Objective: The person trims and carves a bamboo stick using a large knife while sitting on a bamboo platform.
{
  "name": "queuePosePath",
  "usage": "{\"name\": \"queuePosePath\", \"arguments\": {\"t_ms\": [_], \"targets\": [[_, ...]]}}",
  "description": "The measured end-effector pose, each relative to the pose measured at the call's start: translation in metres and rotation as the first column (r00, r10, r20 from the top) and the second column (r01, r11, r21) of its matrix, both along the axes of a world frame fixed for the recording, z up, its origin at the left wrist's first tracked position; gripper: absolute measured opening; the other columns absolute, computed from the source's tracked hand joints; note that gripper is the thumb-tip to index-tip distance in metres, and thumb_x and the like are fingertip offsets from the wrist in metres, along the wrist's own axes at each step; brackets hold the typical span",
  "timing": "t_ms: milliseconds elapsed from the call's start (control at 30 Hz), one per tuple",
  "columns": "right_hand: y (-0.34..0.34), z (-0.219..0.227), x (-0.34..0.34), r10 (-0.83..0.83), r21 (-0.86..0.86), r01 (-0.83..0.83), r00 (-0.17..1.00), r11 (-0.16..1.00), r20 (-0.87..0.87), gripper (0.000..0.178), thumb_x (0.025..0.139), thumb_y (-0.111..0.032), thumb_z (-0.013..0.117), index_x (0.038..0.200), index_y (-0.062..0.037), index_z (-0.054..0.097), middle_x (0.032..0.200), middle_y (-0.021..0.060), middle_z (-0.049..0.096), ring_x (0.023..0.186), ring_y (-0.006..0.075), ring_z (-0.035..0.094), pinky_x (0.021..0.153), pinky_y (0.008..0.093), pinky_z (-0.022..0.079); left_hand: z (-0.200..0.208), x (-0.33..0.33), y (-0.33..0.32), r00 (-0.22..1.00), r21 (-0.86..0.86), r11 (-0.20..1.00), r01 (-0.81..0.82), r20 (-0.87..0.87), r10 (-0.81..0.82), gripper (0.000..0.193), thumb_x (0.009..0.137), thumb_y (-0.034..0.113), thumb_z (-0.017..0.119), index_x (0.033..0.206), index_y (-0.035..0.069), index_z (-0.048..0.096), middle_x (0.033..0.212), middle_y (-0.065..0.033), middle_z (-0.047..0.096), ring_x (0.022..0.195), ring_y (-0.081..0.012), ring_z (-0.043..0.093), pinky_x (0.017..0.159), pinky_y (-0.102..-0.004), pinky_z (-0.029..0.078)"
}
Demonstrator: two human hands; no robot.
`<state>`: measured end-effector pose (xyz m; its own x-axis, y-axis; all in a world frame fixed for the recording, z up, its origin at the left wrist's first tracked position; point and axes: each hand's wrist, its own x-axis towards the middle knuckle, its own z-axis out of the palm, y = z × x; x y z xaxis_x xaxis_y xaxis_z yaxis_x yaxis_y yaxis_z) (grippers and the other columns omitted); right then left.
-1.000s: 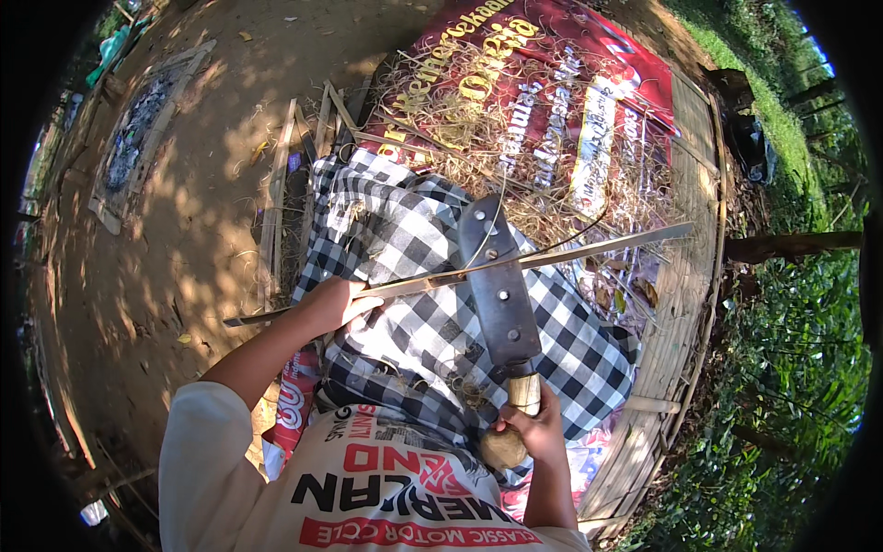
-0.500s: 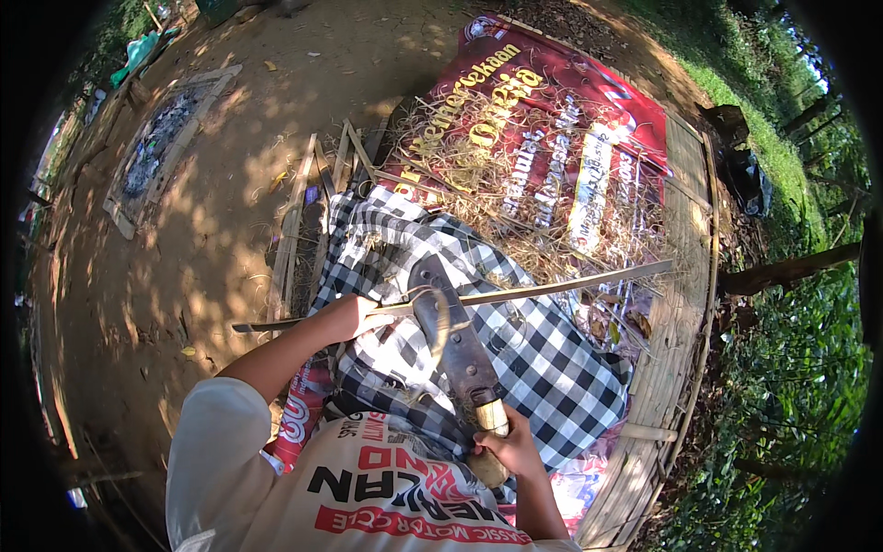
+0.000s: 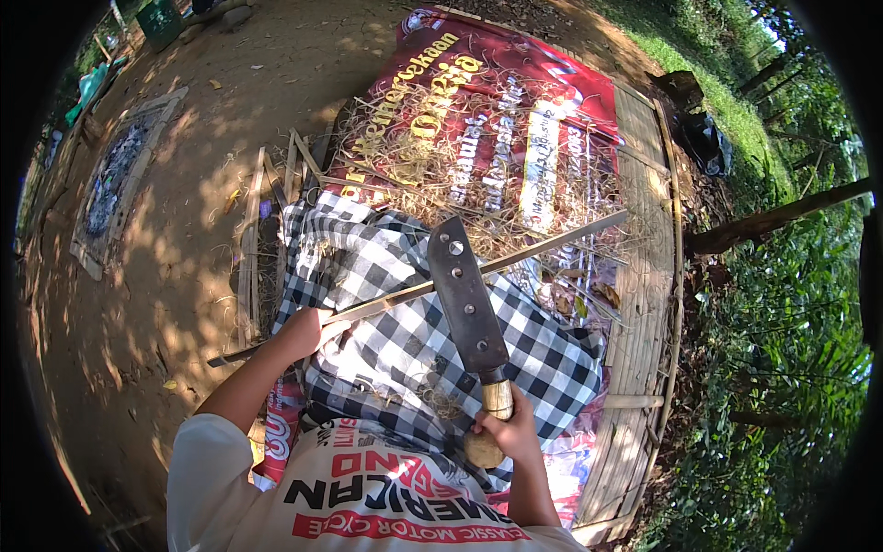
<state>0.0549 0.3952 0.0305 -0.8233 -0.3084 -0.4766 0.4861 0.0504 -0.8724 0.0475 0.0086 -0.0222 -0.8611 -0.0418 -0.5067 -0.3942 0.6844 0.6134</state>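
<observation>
My left hand (image 3: 308, 333) is closed around a long thin bamboo strip (image 3: 386, 302), which slants up to the right across my lap. Its darker tail end sticks out behind that hand, over my forearm. My right hand (image 3: 513, 431) grips the pale wooden handle (image 3: 498, 399) of a broad machete (image 3: 469, 308). The dark blade, with several bright rivets along it, points away from me and lies across the strip, covering part of it. Beneath both, a black-and-white checked cloth (image 3: 543, 363) covers my legs.
A red printed banner (image 3: 570, 101), strewn with curly bamboo shavings (image 3: 414, 143), spreads ahead over a bamboo platform (image 3: 639, 304). Loose bamboo pieces (image 3: 250, 248) lie at its left. A wood-framed ash pit (image 3: 118, 175) sits on the dirt ground. Greenery and a pole (image 3: 782, 216) are on the right.
The machete blade has turned more upright and crosses the strip farther along. The strip now slopes more steeply. A curled shaving by the blade is gone from there. The whole view has shifted.
</observation>
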Motion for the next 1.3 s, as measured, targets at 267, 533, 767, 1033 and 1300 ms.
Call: {"name": "queuePosePath", "arguments": {"t_ms": [267, 533, 767, 1033, 1300], "targets": [[0.025, 0.010, -0.044, -0.342, 0.095, 0.369, 0.913, 0.924, -0.221, 0.026, 0.079, 0.004, 0.065, 0.100, 0.0006, 0.051, 0.075, 0.0041, 0.058, 0.059, 0.0120, 0.059, 0.053, 0.0271, 0.050, -0.024, -0.010, -0.019, 0.996, 0.207, 0.978, 0.018, 0.077, -0.035, 0.027, 0.093, 0.024, 0.061, 0.096, -0.002, 0.070, 0.064, -0.0070, 0.064, 0.056, -0.0129, 0.058, 0.054, -0.0308, 0.046], [0.013, 0.019, -0.059, -0.076, 0.423, 0.398, 0.795, 0.814, -0.602, 0.051, 0.070, 0.000, 0.062, 0.119, -0.0011, 0.048, 0.079, 0.0109, 0.060, 0.065, 0.0183, 0.061, 0.063, 0.0310, 0.049, -0.017, -0.017, -0.024, 0.992, 0.227, 0.972, 0.055, 0.098, -0.080, 0.024, 0.092, 0.019, 0.062, 0.091, -0.004, 0.069, 0.062, -0.0031, 0.060, 0.057, -0.0092, 0.052, 0.054, -0.0295, 0.043], [0.000, 0.032, -0.070, 0.520, 0.857, 0.070, 0.768, 0.511, -0.374, 0.056, 0.067, -0.008, 0.066, 0.121, -0.0051, 0.050, 0.091, 0.0174, 0.066, 0.076, 0.0365, 0.066, 0.065, 0.0426, 0.054, -0.015, -0.008, -0.022, 0.996, 0.001, 0.996, 0.093, -0.018, -0.093, 0.022, 0.088, 0.020, 0.067, 0.085, -0.002, 0.068, 0.065, -0.0190, 0.064, 0.057, -0.0282, 0.063, 0.054, -0.0388, 0.045], [0.047, 0.016, -0.119, 0.758, 0.960, 0.100, 0.595, 0.261, -0.268, 0.040, 0.069, -0.019, 0.068, 0.104, -0.0084, 0.055, 0.079, 0.0114, 0.064, 0.068, 0.0300, 0.065, 0.061, 0.0393, 0.053, -0.001, 0.000, -0.002, 0.975, -0.203, 0.975, 0.088, -0.183, -0.126, 0.029, 0.089, 0.030, 0.063, 0.083, 0.003, 0.069, 0.064, -0.0205, 0.060, 0.061, -0.0393, 0.061, 0.056, -0.0455, 0.046], [0.083, 0.016, -0.160, 0.642, 0.952, 0.183, 0.705, 0.247, -0.302, 0.024, 0.067, -0.015, 0.065, 0.088, -0.0066, 0.061, 0.070, 0.0162, 0.066, 0.064, 0.0340, 0.066, 0.061, 0.0439, 0.052, -0.001, 0.004, 0.005, 0.981, -0.098, 0.995, -0.001, -0.193, -0.018, 0.030, 0.090, 0.032, 0.060, 0.084, 0.005, 0.070, 0.067, -0.0193, 0.062, 0.064, -0.0395, 0.061, 0.057, -0.0446, 0.047]]}}
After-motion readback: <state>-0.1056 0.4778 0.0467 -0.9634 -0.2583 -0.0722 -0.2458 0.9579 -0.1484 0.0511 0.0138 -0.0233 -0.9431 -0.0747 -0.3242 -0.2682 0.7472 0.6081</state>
